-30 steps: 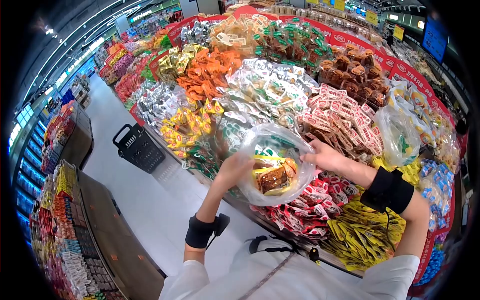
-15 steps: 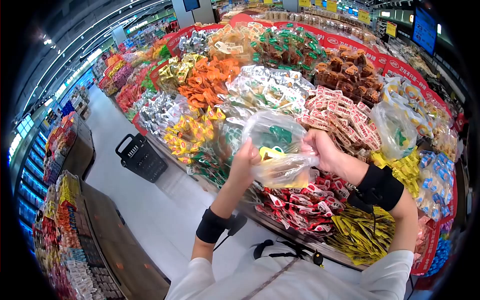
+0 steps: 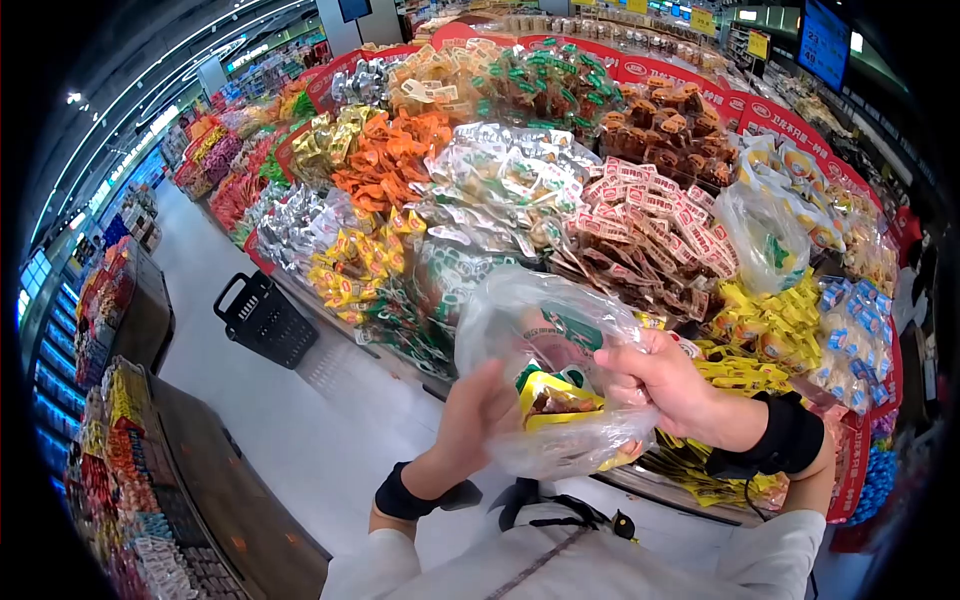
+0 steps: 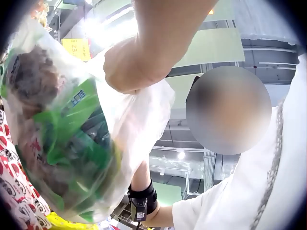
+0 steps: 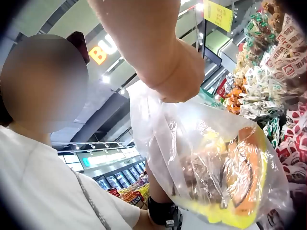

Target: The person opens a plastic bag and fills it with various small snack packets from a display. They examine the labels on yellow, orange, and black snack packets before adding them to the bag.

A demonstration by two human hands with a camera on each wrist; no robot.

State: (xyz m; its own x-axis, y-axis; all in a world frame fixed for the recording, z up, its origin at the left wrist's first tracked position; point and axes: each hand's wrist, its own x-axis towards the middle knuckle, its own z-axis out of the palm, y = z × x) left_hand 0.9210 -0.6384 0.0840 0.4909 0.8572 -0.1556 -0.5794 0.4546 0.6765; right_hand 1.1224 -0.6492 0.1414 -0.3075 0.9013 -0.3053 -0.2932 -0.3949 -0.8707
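Observation:
A clear plastic bag (image 3: 500, 310) hangs between the two hands in the head view, its mouth facing up. Inside lies a yellow-edged snack pack (image 3: 560, 396) beside green packaging. The right hand (image 3: 665, 385) grips the bag's right rim with curled fingers. At the left rim is the left hand (image 3: 475, 415), blurred, its fingers bent against the plastic. In the left wrist view green packs (image 4: 72, 153) show through the bag, below the left hand (image 4: 134, 67). The right wrist view has the right hand (image 5: 177, 72) above the bag, with a yellow and orange pack (image 5: 240, 177) showing through.
A large bin of wrapped snacks (image 3: 650, 225) spreads in front, edged by a red banner (image 3: 800, 135). Another bag (image 3: 765, 235) lies on the snacks at the right. A black basket (image 3: 265, 320) stands on the floor at the left, near a shelf (image 3: 215, 430).
Both hands and the bag have come lower and closer to the body. The bag's mouth, gathered narrower half a second ago, is wider, and the right hand's fingers are curled tighter on the rim.

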